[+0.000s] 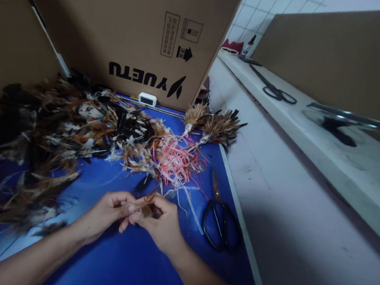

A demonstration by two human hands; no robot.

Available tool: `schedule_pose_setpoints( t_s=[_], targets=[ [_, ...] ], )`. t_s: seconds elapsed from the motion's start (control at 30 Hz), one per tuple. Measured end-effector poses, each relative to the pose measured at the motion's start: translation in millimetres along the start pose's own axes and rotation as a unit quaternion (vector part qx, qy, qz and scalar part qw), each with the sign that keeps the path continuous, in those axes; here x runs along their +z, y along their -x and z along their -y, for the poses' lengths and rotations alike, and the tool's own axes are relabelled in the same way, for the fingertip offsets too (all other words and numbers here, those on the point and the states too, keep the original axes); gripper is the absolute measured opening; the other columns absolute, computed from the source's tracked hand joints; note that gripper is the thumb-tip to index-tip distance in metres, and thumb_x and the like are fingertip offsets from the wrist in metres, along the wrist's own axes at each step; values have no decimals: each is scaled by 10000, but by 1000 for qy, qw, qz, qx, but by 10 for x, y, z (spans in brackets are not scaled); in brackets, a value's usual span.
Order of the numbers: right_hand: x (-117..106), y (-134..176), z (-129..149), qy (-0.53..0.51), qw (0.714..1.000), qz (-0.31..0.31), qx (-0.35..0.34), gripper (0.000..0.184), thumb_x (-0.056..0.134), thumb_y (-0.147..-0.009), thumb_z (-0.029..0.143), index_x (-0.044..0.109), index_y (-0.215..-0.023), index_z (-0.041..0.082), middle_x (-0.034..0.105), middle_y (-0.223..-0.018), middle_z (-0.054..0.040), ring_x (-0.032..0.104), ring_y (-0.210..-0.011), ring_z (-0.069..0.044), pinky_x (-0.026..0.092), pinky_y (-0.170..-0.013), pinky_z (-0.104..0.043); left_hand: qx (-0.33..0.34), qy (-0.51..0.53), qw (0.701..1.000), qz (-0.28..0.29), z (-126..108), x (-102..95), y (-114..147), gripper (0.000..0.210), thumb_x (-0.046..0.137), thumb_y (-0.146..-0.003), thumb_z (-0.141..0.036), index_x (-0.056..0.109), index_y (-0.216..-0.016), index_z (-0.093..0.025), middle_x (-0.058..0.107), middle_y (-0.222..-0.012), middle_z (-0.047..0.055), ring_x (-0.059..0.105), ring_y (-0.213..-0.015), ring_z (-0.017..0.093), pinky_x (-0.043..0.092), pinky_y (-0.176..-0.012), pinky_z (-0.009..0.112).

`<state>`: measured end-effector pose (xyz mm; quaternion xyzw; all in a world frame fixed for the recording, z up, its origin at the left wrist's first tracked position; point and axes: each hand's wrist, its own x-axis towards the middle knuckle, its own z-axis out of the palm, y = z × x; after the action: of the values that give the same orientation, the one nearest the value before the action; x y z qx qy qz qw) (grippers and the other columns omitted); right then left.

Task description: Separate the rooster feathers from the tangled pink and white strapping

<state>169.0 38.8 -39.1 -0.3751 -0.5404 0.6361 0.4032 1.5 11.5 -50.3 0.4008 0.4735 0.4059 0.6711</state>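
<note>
Brown feathers (pixel 147 208) are pinched by the left hand (pixel 113 210) and right hand (pixel 162 222); scissors (pixel 217 201) are seen to their right.

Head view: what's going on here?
A person's right hand pinches a small brown feather tuft over the blue tabletop, with the left hand's fingertips close against it. Loose feathers lie heaped to the left and ahead, beside a tangle of pink and white strands. Two feather bunches lie beyond. Black-handled scissors lie to the right, not in hand.
</note>
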Motion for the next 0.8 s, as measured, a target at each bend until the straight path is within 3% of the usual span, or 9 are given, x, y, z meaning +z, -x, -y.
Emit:
schedule_pose_setpoints(
  t_s=[0.17,0.3,0.4,0.5,0.67,0.8],
  targets=[
    [15,-6,-27,-36,998,9,55,230,794,-654,263,680,-838,186,648,-735,16,558,-641,-115,450,-630,-235,41,-29,998,-42,-39,-56,3,276,684,-797,-399,658,-749,-129,624,-589,-3,508,-452,72,392,-465,190],
    [-11,13,-49,110,994,17,8,113,710,-719,179,695,-830,190,612,-694,26,536,-602,-101,426,-585,-213,93,-19,990,-107,-145,-121,7,249,679,-808,-376,657,-742,-136,650,-643,9,522,-480,75,415,-491,197],
    [-86,9,-64,283,956,6,-74,113,622,-795,144,702,-856,196,628,-767,-6,578,-692,-125,441,-657,-231,118,13,981,-154,-245,-154,3,249,705,-783,-370,638,-700,-145,625,-622,-5,516,-483,78,411,-475,193],
    [-207,-45,-63,403,905,-64,-124,168,520,-870,150,681,-904,182,639,-827,-43,596,-758,-157,448,-726,-264,123,32,975,-184,-318,-156,-2,266,732,-755,-367,616,-656,-148,592,-593,-22,494,-467,70,402,-458,184],
    [-362,-164,-24,530,836,-117,-74,87,591,-848,221,641,-899,171,641,-849,-65,589,-736,-190,429,-694,-296,125,31,973,-190,-322,-146,-20,287,732,-751,-376,606,-635,-146,580,-579,-20,490,-458,70,402,-456,184],
    [-380,-201,-18,563,820,-99,-44,74,568,-843,166,621,-793,177,635,-807,-57,583,-740,-193,398,-683,-296,115,32,974,-195,-292,-160,-39,288,730,-750,-381,603,-636,-148,587,-584,-15,496,-459,76,405,-452,189]
  ],
)
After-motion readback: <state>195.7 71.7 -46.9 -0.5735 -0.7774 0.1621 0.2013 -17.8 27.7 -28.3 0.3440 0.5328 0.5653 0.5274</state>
